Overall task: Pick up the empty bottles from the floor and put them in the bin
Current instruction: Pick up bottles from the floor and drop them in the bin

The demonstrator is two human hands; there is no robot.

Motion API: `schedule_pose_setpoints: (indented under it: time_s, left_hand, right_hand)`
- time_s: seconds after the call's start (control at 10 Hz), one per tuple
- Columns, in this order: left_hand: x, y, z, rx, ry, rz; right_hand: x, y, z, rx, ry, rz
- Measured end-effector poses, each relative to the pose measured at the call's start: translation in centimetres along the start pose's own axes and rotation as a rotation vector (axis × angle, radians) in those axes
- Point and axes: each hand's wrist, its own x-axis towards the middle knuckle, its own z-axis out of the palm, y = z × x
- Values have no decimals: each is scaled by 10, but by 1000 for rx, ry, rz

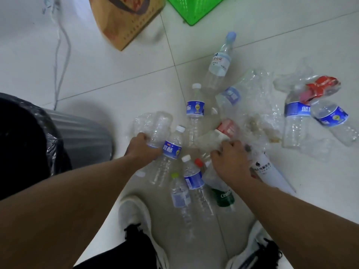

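Observation:
Several empty plastic bottles lie scattered on the white tiled floor. My left hand (142, 147) grips a clear crushed bottle (159, 127), right beside a blue-labelled bottle (171, 151). My right hand (230, 161) is closed on a clear red-labelled bottle (226, 130) in the middle of the pile. More bottles lie below my hands: a blue-labelled one (194, 179), a green-capped one (180, 193) and a green-labelled one (223, 197). The grey bin (81, 133) with a black liner stands at the left.
A brown paper bag (126, 20) and a green basket (194, 8) sit at the top. Crumpled clear plastic (258, 105) and more bottles (295, 117) lie at the right. A white paper cone (270, 171) lies by my right wrist. My shoes (136, 212) are at the bottom.

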Motion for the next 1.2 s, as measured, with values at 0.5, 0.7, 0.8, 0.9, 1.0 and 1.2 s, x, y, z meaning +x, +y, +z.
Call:
schedule_pose_setpoints:
  time_s: [0.5,0.7,0.8,0.9,1.0,1.2]
  left_hand:
    - [-189,46,-102,-84,187,28]
    - [-269,68,-150,-130,186,15]
    - [-302,74,-159,-152,188,-2]
    - [-331,77,-156,-208,169,-9]
    - [-353,76,-145,-216,160,16]
    - [-357,69,-120,-263,156,22]
  right_hand:
    - [-132,-23,-147,-39,-9,-132]
    - [-189,-31,-226,-245,-202,-214]
    - [-211,-27,-253,-302,-211,-208]
    - [-226,-9,-270,-95,-146,-196]
    - [-245,2,-284,147,-63,53]
    - [-249,26,-263,111,-89,155]
